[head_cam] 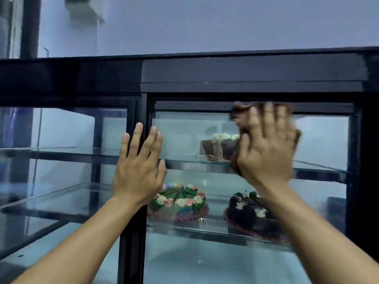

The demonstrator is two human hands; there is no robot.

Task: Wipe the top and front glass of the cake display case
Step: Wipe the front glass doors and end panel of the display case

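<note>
So the right hand [266, 152] is flat against the front glass [184, 136] of the cake display case [246, 74], in the upper right of the frame, with a brown cloth [241, 111] pinned under the palm. Its fingers [268, 117] are spread wide and pressing the cloth to the pane rather than curling around it, which makes sense for covering more glass per swipe. That hand is blurry, so I'd guess it's mid-wipe near the top of the pane.

The left hand [139, 171] sits open, fingers straight up, planted on the black center post [133, 232] and the edge of the glass, holding nothing. Looks like a brace for balance, or to steady the door.

Behind the glass: a chocolate cake [217, 148] on the upper glass shelf [184, 163], a flower-topped cake [180, 201] and a dark cake [250, 214] on the shelf below. The section at the left of the frame looks bare.

The case's top [184, 56] runs across the frame as a thin black edge, too edge-on to judge how clean it is. Plain pale wall [225, 23] behind, dim bluish light.
</note>
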